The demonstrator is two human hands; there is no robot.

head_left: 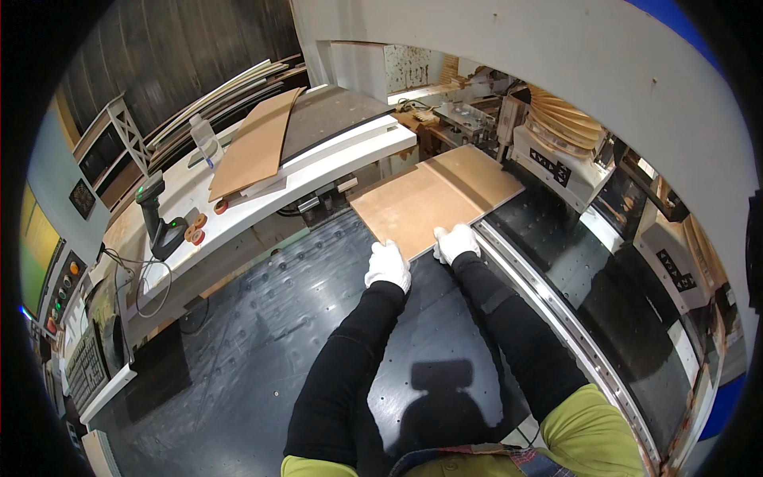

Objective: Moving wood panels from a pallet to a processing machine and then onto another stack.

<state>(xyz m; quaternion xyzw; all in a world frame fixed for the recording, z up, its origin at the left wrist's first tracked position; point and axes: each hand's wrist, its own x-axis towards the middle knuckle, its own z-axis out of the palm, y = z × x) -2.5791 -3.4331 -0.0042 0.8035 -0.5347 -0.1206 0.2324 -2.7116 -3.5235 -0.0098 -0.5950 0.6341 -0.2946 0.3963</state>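
A flat tan wood panel (413, 199) lies at the far side of the black table, partly under the machine. Across its face runs a straight line or seam. White gloves cover both my hands. My left hand (388, 266) is closed on the panel's near left corner. Along the same near edge, to the right, my right hand (456, 243) grips the board with its fingers curled. The fingertips of both hands are partly hidden by the gloves' backs and the panel.
A metal guide rail (548, 310) runs along the black table (262, 342) on the right. Machine heads with a bellows (560, 119) stand beyond it. On the white bench (334, 155) at left are a brown board (258, 143), a handheld scanner (155, 215), tape rolls (195, 229) and a clear bottle (204, 139).
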